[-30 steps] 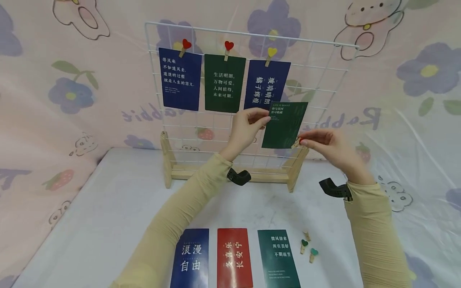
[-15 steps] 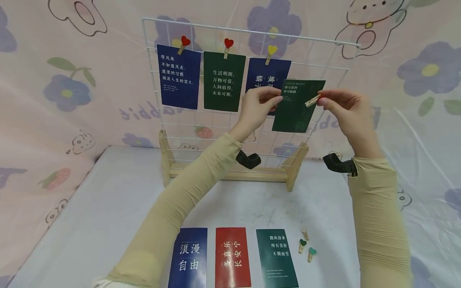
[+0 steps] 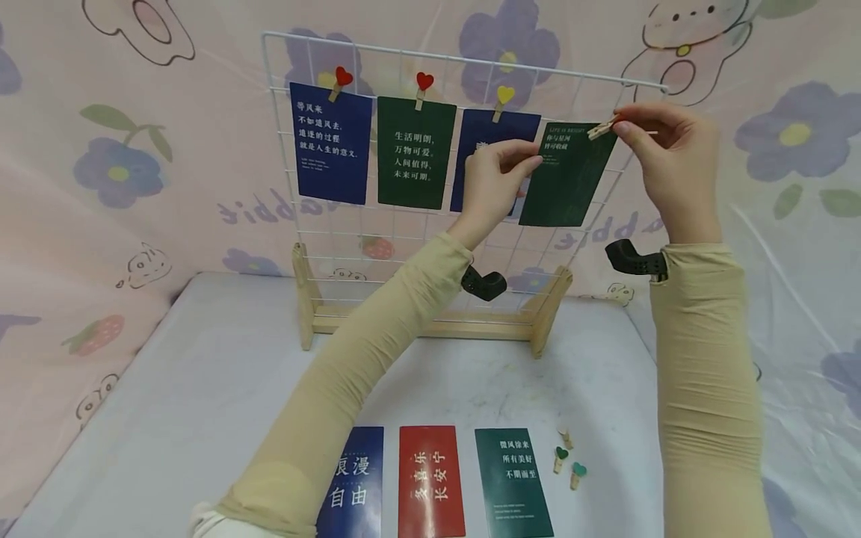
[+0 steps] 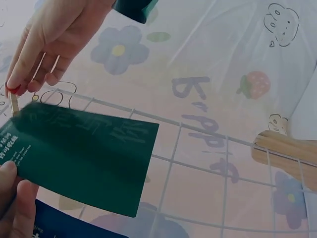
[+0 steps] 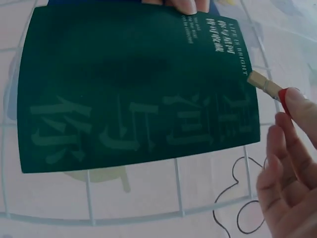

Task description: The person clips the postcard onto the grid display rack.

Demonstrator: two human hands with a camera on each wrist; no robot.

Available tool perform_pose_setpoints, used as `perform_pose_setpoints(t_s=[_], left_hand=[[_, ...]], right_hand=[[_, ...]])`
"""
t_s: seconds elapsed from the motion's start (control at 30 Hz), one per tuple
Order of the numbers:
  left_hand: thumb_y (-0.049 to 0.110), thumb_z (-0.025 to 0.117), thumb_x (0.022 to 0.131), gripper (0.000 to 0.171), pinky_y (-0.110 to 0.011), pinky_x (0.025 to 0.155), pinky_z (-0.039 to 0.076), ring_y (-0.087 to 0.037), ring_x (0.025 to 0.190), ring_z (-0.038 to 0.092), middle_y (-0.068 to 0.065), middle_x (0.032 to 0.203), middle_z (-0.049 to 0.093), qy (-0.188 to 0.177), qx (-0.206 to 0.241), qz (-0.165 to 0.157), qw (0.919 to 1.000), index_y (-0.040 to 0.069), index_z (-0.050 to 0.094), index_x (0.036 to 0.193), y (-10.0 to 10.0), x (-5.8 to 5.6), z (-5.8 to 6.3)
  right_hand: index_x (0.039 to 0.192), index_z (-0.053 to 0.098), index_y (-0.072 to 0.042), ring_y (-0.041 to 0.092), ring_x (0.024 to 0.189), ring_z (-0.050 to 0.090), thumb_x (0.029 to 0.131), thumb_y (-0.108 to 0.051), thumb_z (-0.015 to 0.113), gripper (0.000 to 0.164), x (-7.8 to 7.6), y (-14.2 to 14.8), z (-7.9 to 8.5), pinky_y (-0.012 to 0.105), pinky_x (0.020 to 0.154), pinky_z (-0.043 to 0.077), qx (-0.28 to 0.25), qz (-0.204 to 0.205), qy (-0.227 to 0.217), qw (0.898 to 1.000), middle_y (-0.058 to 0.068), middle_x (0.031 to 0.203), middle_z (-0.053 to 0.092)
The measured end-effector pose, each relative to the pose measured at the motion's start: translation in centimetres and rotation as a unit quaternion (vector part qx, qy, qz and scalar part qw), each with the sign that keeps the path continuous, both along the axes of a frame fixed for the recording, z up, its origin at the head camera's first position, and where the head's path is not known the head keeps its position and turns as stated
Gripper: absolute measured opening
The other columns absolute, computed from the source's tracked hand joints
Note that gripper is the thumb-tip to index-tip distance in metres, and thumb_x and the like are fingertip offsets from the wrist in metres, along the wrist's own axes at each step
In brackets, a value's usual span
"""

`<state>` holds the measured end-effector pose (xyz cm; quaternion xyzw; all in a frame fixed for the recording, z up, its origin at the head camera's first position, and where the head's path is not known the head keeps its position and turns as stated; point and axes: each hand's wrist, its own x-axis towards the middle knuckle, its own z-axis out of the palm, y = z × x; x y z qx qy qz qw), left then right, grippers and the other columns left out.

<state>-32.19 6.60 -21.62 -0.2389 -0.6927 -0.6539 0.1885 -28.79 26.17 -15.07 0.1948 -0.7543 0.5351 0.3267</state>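
Against the far white wire grid panel (image 3: 464, 67), toward its right end, a person holds a dark green card (image 3: 568, 175) up in line with three cards already hanging there. The left hand (image 3: 501, 175) pinches the card's upper left edge between thumb and fingertips. The right hand (image 3: 662, 153) pinches a small wooden clothespin (image 3: 601, 130) by its tail, thumb and forefinger pressed together on it. A red decoration shows on the clothespin under the fingertips in the wrist views.

The clothespin's long axis runs nearly level, tilted slightly. Its mouth points left at the card's top right corner and touches or bites that corner; I cannot tell whether a grid wire is also caught in it. So the card lies left of and below the right hand's grip, and hangs with its long axis upright, leaning a little to the right. The right hand is nearer that corner; the left hand steadies the opposite side.

Left along the grid hang a navy card (image 3: 331, 142), a green card (image 3: 415, 153) and another navy card (image 3: 487, 131) partly behind the left hand, each under a heart-topped clothespin. On the near white tabletop (image 3: 202, 388) lie a navy card (image 3: 356, 482), a red card (image 3: 429, 482) and a green card (image 3: 513, 482) in a row, with three spare clothespins (image 3: 566, 459) just to their right.
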Motion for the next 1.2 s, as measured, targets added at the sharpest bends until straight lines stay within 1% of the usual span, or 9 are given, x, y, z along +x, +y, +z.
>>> perform_pose_setpoints(t_s=[0.27, 0.4, 0.53, 0.63, 0.73, 0.87, 1.0, 1.1, 1.2], left_hand=[[0.014, 0.064, 0.093, 0.02, -0.016, 0.057, 0.051, -0.009, 0.063, 0.061, -0.001, 0.091, 0.069, 0.024, -0.052, 0.064, 0.9963, 0.006, 0.071, 0.11, 0.7, 0.4, 0.0], [0.013, 0.063, 0.093, 0.021, -0.013, 0.056, 0.051, -0.008, 0.062, 0.063, -0.002, 0.094, 0.069, 0.014, -0.057, 0.077, 0.9953, 0.006, 0.07, 0.111, 1.0, 0.9, -0.2], [0.013, 0.063, 0.093, 0.02, -0.012, 0.057, 0.051, -0.006, 0.059, 0.063, -0.003, 0.096, 0.07, 0.021, -0.064, 0.088, 0.9938, 0.006, 0.07, 0.111, 1.1, 1.1, -0.1], [0.013, 0.063, 0.093, 0.02, -0.011, 0.057, 0.05, -0.007, 0.061, 0.064, -0.002, 0.099, 0.07, 0.032, -0.06, 0.091, 0.9935, 0.007, 0.07, 0.111, 1.1, 1.1, 0.0], [0.013, 0.063, 0.093, 0.022, -0.011, 0.058, 0.05, -0.008, 0.062, 0.065, -0.002, 0.102, 0.07, 0.036, -0.053, 0.088, 0.9941, 0.007, 0.07, 0.113, 1.2, 0.9, 0.2], [0.013, 0.062, 0.093, 0.025, -0.012, 0.058, 0.051, -0.008, 0.067, 0.065, -0.001, 0.105, 0.07, 0.029, -0.04, 0.084, 0.9952, 0.007, 0.069, 0.116, 1.2, 0.8, 0.5], [0.014, 0.062, 0.093, 0.025, -0.012, 0.058, 0.051, -0.008, 0.069, 0.065, 0.0, 0.106, 0.07, 0.021, -0.038, 0.089, 0.9951, 0.008, 0.069, 0.117, 1.2, 0.9, 0.7], [0.016, 0.062, 0.093, 0.025, -0.011, 0.057, 0.05, -0.008, 0.066, 0.065, 0.001, 0.103, 0.07, 0.012, -0.046, 0.096, 0.9942, 0.01, 0.069, 0.116, 1.3, 1.0, 0.7], [0.016, 0.061, 0.094, 0.024, -0.011, 0.057, 0.05, -0.008, 0.065, 0.065, 0.0, 0.103, 0.07, 0.008, -0.053, 0.1, 0.9936, 0.009, 0.069, 0.116, 1.4, 1.1, 0.7]], right_hand=[[0.099, 0.075, -0.003, 0.009, 0.082, 0.058, 0.087, -0.008, 0.07, 0.013, 0.1, -1.2, 0.8, 0.019, 0.069, 0.041, 0.064, -0.073, 0.029, 0.995, -0.005, 0.092, 0.065], [0.097, 0.076, -0.005, 0.005, 0.081, 0.054, 0.088, -0.009, 0.069, 0.012, 0.2, -1.6, 0.9, 0.018, 0.065, 0.039, 0.107, -0.112, 0.032, 0.987, -0.011, 0.089, 0.059], [0.096, 0.075, 0.0, 0.003, 0.077, 0.05, 0.088, -0.01, 0.07, 0.014, 0.1, -1.9, 1.0, 0.019, 0.061, 0.035, 0.132, -0.128, 0.054, 0.981, -0.015, 0.084, 0.057], [0.095, 0.074, 0.003, 0.002, 0.075, 0.048, 0.088, -0.01, 0.071, 0.016, 0.1, -2.1, 1.3, 0.019, 0.06, 0.034, 0.145, -0.134, 0.068, 0.978, -0.017, 0.081, 0.057], [0.094, 0.075, 0.003, 0.002, 0.075, 0.047, 0.087, -0.011, 0.071, 0.016, -0.3, -1.7, 1.6, 0.018, 0.061, 0.033, 0.158, -0.135, 0.07, 0.976, -0.018, 0.08, 0.057], [0.093, 0.077, -0.004, 0.002, 0.077, 0.048, 0.086, -0.016, 0.073, 0.015, -1.1, -0.7, 2.1, 0.018, 0.064, 0.034, 0.17, -0.138, 0.057, 0.974, -0.017, 0.081, 0.059], [0.092, 0.079, -0.011, 0.002, 0.078, 0.049, 0.085, -0.019, 0.074, 0.012, -1.3, -0.5, 2.4, 0.018, 0.065, 0.036, 0.174, -0.138, 0.043, 0.974, -0.013, 0.084, 0.062], [0.093, 0.078, -0.012, 0.002, 0.079, 0.049, 0.085, -0.02, 0.073, 0.013, -1.5, -0.7, 2.4, 0.018, 0.065, 0.036, 0.181, -0.133, 0.028, 0.974, -0.011, 0.086, 0.063], [0.095, 0.078, -0.008, 0.001, 0.08, 0.049, 0.086, -0.02, 0.073, 0.016, -1.7, -0.7, 2.4, 0.018, 0.066, 0.036, 0.193, -0.133, 0.02, 0.972, -0.014, 0.084, 0.062]])
